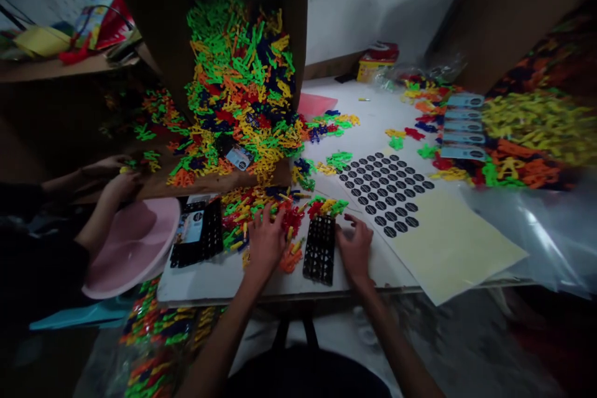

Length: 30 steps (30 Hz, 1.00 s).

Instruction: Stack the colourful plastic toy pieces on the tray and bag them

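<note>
My left hand (267, 241) reaches over a heap of small coloured plastic figures (237, 214), fingers apart, the tips at some red pieces (293, 219). Whether it touches one is unclear. In front of me lies a black plastic tray (319, 252) with rows of small cavities. Just right of it rests my right hand (355, 245), thumb and fingers curved and apart, with nothing visible in them. Green, yellow and red figures (329, 206) lie at the tray's far end. Left of the heap are more black trays (212, 230) with a printed card (190, 227).
A tipped box (298, 25) spills figures at the back. To the right lie a sheet of round black stickers (396, 199), a row of printed cards (462, 137) and yellow figures (536, 127). A co-worker's hands (119, 183) hold small pieces above a pink basin (153, 249).
</note>
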Each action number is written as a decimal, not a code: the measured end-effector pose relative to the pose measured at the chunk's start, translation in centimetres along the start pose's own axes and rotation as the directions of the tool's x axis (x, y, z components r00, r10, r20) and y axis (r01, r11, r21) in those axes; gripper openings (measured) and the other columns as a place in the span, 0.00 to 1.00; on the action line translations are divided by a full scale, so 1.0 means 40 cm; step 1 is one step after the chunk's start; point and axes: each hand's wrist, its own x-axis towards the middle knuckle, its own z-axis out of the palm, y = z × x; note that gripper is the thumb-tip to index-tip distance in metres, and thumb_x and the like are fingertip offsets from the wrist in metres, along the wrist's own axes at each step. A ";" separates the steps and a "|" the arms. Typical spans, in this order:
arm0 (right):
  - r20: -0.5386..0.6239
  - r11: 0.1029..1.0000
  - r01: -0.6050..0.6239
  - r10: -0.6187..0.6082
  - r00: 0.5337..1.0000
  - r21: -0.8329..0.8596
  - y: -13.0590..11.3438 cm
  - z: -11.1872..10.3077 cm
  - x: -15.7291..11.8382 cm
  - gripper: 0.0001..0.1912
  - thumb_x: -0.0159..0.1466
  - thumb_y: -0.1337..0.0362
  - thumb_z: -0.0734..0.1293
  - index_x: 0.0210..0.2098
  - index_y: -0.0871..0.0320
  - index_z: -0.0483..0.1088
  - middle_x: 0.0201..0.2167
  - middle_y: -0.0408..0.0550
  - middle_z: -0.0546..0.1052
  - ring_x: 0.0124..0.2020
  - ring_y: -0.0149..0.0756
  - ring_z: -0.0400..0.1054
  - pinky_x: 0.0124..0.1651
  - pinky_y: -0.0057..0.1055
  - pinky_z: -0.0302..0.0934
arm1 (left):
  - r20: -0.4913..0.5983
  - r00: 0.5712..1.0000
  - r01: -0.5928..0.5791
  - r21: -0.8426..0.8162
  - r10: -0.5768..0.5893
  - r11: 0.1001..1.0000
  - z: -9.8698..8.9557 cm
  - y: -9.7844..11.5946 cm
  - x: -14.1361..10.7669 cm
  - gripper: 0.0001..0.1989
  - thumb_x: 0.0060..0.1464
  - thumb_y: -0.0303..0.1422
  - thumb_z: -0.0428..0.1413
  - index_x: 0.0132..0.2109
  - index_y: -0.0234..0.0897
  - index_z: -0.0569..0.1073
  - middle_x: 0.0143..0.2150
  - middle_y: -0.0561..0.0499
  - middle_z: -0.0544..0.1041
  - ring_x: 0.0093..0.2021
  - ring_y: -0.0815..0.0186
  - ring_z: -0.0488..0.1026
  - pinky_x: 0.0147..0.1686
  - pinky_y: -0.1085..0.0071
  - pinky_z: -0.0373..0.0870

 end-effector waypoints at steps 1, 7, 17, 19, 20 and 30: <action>-0.029 0.999 -0.028 0.029 0.999 0.044 -0.021 -0.008 -0.023 0.20 0.66 0.50 0.62 0.49 0.57 0.69 0.46 0.55 0.75 0.47 0.47 0.64 0.54 0.45 0.58 | 0.024 0.999 -0.025 0.049 0.024 0.999 -0.011 -0.019 0.007 0.21 0.54 0.24 0.61 0.52 0.50 0.77 0.63 0.44 0.69 0.61 0.46 0.65 0.55 0.50 0.66; 0.273 0.870 -0.310 0.214 0.938 0.383 -0.159 -0.031 -0.128 0.18 0.65 0.48 0.63 0.41 0.54 0.75 0.40 0.51 0.79 0.45 0.45 0.71 0.51 0.42 0.64 | -0.098 0.987 -0.138 -0.125 0.127 0.982 -0.068 -0.034 0.032 0.09 0.64 0.33 0.55 0.48 0.50 0.78 0.42 0.47 0.78 0.47 0.56 0.73 0.51 0.58 0.69; 0.378 0.765 -0.341 0.139 0.915 0.546 -0.197 -0.090 -0.042 0.17 0.61 0.48 0.70 0.41 0.54 0.76 0.40 0.47 0.81 0.41 0.42 0.74 0.46 0.37 0.69 | 0.151 0.986 0.152 -0.669 -0.067 0.728 0.042 0.136 -0.155 0.06 0.58 0.30 0.58 0.43 0.41 0.76 0.38 0.52 0.80 0.37 0.65 0.76 0.39 0.70 0.72; 0.393 0.843 -0.244 0.042 0.919 0.479 -0.177 -0.109 -0.024 0.15 0.63 0.50 0.68 0.40 0.54 0.77 0.39 0.48 0.80 0.41 0.42 0.73 0.48 0.38 0.68 | 0.196 0.980 0.154 -0.632 -0.035 0.759 0.078 0.146 -0.143 0.06 0.57 0.28 0.58 0.41 0.41 0.78 0.40 0.51 0.80 0.42 0.64 0.76 0.44 0.68 0.72; 0.375 0.865 -0.206 0.023 0.927 0.458 -0.164 -0.112 -0.015 0.15 0.64 0.50 0.67 0.40 0.54 0.76 0.39 0.48 0.80 0.41 0.41 0.73 0.48 0.39 0.67 | 0.185 0.982 0.148 -0.615 -0.041 0.775 0.093 0.148 -0.130 0.06 0.57 0.27 0.59 0.40 0.41 0.78 0.41 0.50 0.80 0.43 0.63 0.76 0.46 0.67 0.71; 0.198 0.992 -0.047 0.024 0.980 0.116 0.019 0.010 0.067 0.20 0.61 0.50 0.66 0.47 0.56 0.71 0.44 0.54 0.76 0.45 0.46 0.66 0.50 0.44 0.63 | 0.047 0.982 0.184 -0.430 -0.181 0.884 0.180 0.162 -0.015 0.07 0.63 0.31 0.55 0.43 0.42 0.79 0.40 0.51 0.82 0.41 0.64 0.76 0.43 0.70 0.66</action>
